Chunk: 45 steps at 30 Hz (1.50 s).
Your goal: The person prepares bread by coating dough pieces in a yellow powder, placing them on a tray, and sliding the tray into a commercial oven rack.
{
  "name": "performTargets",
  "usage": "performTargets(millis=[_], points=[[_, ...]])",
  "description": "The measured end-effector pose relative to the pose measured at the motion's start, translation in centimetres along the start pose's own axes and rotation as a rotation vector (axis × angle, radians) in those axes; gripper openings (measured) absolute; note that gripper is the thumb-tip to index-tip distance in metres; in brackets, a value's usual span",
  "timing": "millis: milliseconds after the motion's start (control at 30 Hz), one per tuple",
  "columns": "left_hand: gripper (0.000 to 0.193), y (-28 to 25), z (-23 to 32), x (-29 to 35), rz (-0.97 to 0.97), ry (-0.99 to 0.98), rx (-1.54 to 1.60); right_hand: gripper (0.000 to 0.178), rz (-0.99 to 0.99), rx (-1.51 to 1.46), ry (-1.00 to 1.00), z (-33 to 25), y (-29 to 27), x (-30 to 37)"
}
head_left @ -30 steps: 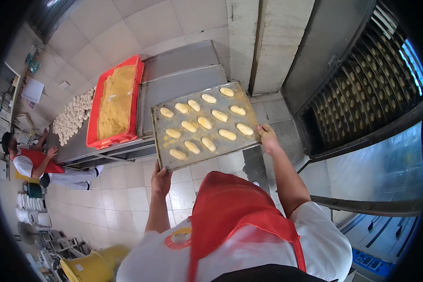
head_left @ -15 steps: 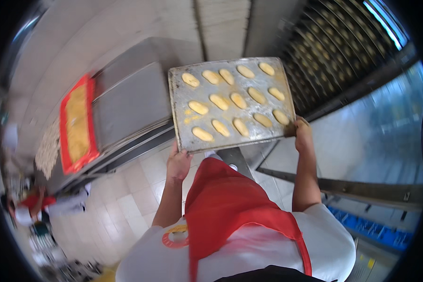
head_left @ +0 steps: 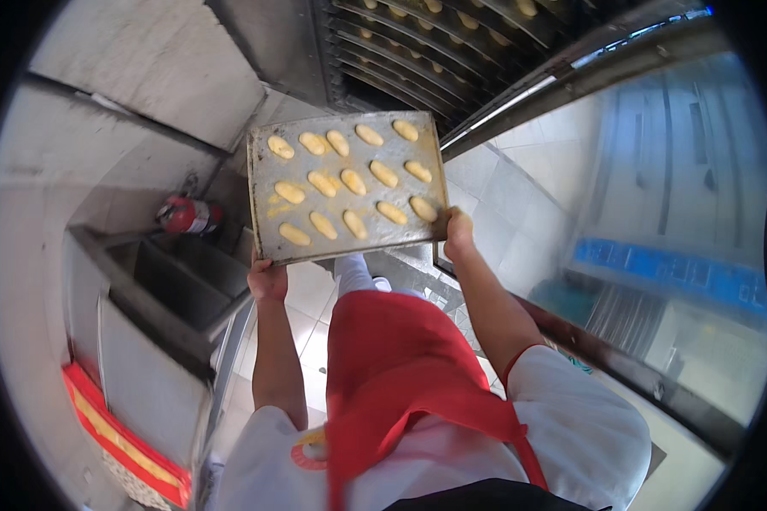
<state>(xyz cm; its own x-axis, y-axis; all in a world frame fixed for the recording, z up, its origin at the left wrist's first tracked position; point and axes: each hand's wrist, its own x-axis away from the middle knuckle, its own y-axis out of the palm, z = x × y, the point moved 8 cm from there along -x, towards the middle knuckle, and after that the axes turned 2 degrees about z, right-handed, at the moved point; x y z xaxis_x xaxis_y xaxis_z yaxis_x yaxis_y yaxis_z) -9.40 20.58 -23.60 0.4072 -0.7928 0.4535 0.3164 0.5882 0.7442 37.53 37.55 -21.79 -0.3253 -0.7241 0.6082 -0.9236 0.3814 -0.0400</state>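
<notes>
Out in front of me I carry a metal baking tray (head_left: 311, 200) with both hands. Several pale yellow, oblong dough pieces (head_left: 353, 181) lie on it in three rows, with some yellow smears at the left side. My left hand (head_left: 268, 278) is closed on the tray's near left corner, its fingers partly under the rim. At the near right corner, my right hand (head_left: 458, 232) grips the edge, the fingers partly hidden beneath. Just beyond the tray's far edge stands a tall rack (head_left: 400, 53) whose shelves hold more dough pieces.
A glass-panelled door (head_left: 648, 196) with a dark metal frame stands open on the right. To the left are a metal counter (head_left: 149, 366) with a recessed basin, a red fire extinguisher (head_left: 187, 215) and a red-edged tray (head_left: 119, 434). Tiled floor (head_left: 307, 298) shows below.
I have turned right and come closer to the rack, the tray still in both hands. The counter and red-edged tray have shifted to the lower left; the fire extinguisher has come into view.
</notes>
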Motion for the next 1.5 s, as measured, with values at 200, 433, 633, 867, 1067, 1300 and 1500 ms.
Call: performTargets(millis=[200, 433, 633, 867, 1067, 1300, 1500], points=[[0.081, -3.3, -5.4, -17.7, -0.05, -0.144, -0.046, 0.016, 0.272, -0.131, 0.199, 10.7, 3.4, -12.5], [0.084, -5.4, -9.9, -31.4, -0.079, -0.195, -0.107, 0.028, 0.31, -0.256, 0.267, 18.5, 8.2, -22.4], [0.079, -1.8, -12.4, -38.5, 0.007, -0.246, -0.229, 0.03, 0.209, -0.367, 0.394, 24.2, 8.7, -30.3], [0.053, 2.7, -22.6, -43.7, 0.031, -0.397, 0.051, 0.03, 0.188, -0.403, 0.494, 23.3, 10.8, -37.6], [0.064, 7.2, -34.8, -43.2, 0.106, -0.356, 0.159, 0.051, 0.034, -0.233, 0.55, 17.3, 13.4, -38.2], [0.068, 12.6, -36.7, -48.7, 0.135, -0.314, 0.092, 0.085, -0.107, -0.128, 0.471, 12.4, 6.2, -26.0], [0.073, 15.5, -40.8, -52.2, 0.208, -0.351, -0.045, 0.094, -0.172, 0.078, 0.585, 11.9, -3.1, -15.7]])
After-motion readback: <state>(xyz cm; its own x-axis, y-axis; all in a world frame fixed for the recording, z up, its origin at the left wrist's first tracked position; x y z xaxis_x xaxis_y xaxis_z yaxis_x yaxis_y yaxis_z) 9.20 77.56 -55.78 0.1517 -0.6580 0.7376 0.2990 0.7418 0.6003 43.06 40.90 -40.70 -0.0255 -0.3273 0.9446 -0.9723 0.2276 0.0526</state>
